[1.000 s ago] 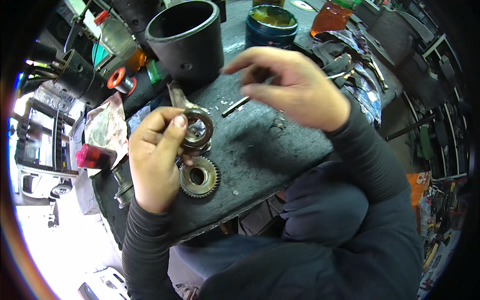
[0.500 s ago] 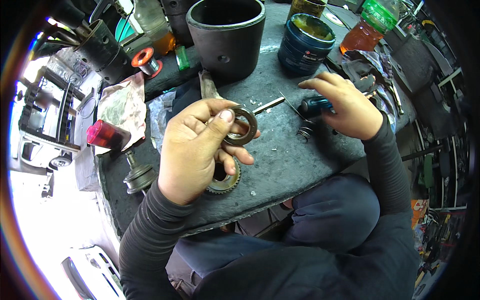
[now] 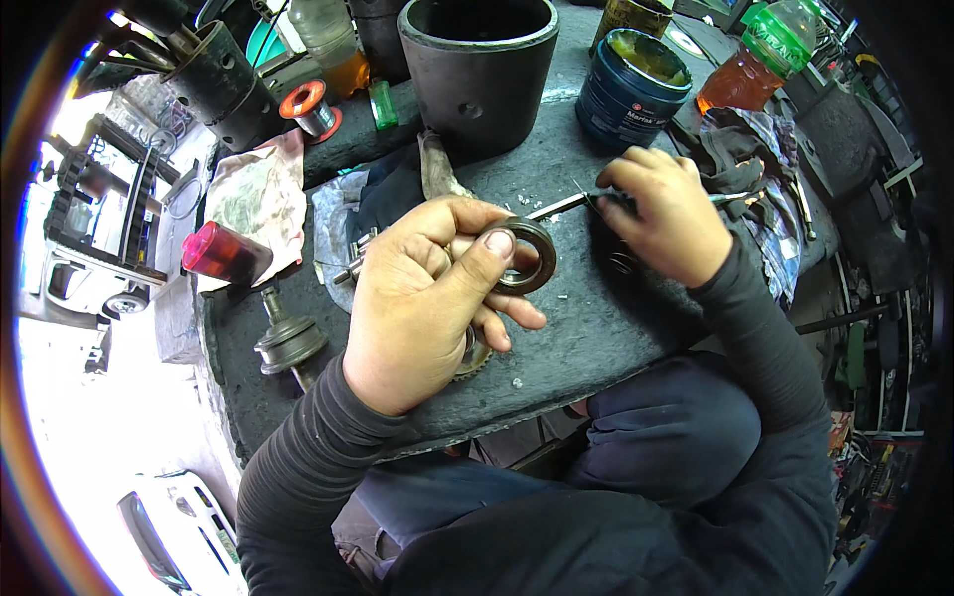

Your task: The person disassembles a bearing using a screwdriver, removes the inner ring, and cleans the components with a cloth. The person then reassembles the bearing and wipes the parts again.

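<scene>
My left hand (image 3: pixel 417 308) pinches a dark metal ring (image 3: pixel 535 260) upright between thumb and fingers, above a partly hidden gear (image 3: pixel 469 366). My right hand (image 3: pixel 653 216) has its fingers curled down near a thin metal bar (image 3: pixel 555 207) on the dark workbench (image 3: pixel 571 338); a fine wire shows at the fingertips, but what they grip is unclear. Behind and beside that hand lies a tool shaft (image 3: pixel 735 198). A dark coiled part (image 3: pixel 621 261) lies in its shadow. A flanged metal part (image 3: pixel 290 340) sits left of my left hand.
At the back stand a black cylinder (image 3: pixel 477 79), a blue grease tub (image 3: pixel 631 94), an orange-liquid bottle (image 3: pixel 735 79) and a wire spool (image 3: pixel 308 104). Cloths (image 3: pixel 253 189) and a red container (image 3: pixel 224 253) are at left, dark rags (image 3: pixel 755 159) at right.
My left hand has moved right and slightly up in the picture with the ring. My right hand has lowered onto the bench items, its fingers now curled. The whole view has shifted.
</scene>
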### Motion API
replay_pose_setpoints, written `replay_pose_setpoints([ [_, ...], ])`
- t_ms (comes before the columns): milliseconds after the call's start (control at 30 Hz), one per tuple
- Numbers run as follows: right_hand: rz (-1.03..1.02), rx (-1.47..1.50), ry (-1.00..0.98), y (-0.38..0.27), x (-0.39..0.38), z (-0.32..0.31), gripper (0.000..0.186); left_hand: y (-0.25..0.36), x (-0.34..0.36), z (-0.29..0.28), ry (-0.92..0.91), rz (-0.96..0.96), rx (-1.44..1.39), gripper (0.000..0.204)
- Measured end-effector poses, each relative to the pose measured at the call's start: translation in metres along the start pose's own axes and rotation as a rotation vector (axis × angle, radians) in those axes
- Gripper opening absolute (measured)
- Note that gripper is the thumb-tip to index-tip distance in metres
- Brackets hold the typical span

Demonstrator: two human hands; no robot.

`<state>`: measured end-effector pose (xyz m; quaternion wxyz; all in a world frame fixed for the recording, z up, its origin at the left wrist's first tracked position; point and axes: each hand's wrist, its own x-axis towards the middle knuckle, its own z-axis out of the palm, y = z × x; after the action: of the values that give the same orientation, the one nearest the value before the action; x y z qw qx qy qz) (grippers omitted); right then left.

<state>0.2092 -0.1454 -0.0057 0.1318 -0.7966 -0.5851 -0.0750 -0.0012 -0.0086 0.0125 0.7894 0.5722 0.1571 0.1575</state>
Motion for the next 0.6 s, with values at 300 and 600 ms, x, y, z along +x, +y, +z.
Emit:
replay_pose_setpoints([
  [300,-0.171,0.05,-0.169,0.036,-0.016,-0.025,0.049,-0.001,0.003,-0.002,-0.021,-0.023,-0.055,0.023],
  [600,-0.649,1.034,0.352,0.0,-0.017,-0.072,0.03,0.001,-0.009,0.003,0.043,-0.017,0.135,0.021],
])
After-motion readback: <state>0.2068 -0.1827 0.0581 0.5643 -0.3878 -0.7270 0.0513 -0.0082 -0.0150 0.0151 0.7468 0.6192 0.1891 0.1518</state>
